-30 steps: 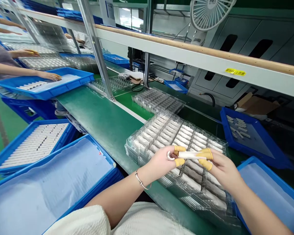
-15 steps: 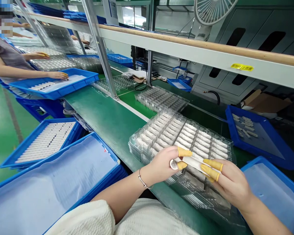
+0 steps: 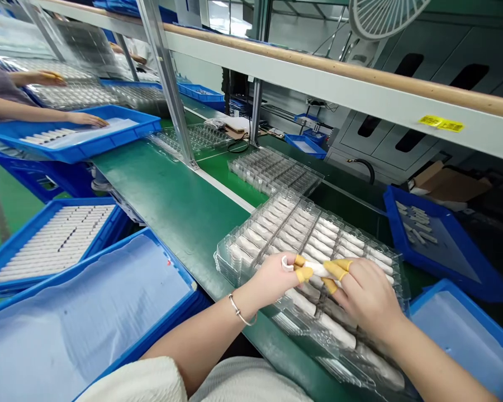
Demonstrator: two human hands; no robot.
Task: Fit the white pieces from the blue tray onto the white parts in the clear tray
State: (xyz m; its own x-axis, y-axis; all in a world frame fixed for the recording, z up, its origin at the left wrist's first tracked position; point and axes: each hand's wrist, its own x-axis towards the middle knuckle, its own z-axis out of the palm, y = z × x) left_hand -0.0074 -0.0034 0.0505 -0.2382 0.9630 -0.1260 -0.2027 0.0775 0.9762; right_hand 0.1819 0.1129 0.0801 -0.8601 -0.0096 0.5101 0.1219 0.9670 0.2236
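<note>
A short white tubular piece hangs between my two hands above the clear compartment tray. My left hand is closed on its left end, where a curved, hollow-looking white end shows beside the finger. My right hand pinches the other end from above, hiding that part. Yellow finger cots cover fingertips on both hands. Beneath them, the clear plastic tray holds rows of similar white pieces and seems stacked on more trays. My hands and forearms cover part of its near side.
A lined blue tray lies at left, with a blue tray of white sticks beyond. At right are a blue tray with loose pieces and another blue tray. A metal post and a co-worker's hand are farther back.
My right hand has moved left, closer to my left hand, and turned more palm-down over the white piece. The view has shifted slightly. The co-worker's hand stays over their blue tray.
</note>
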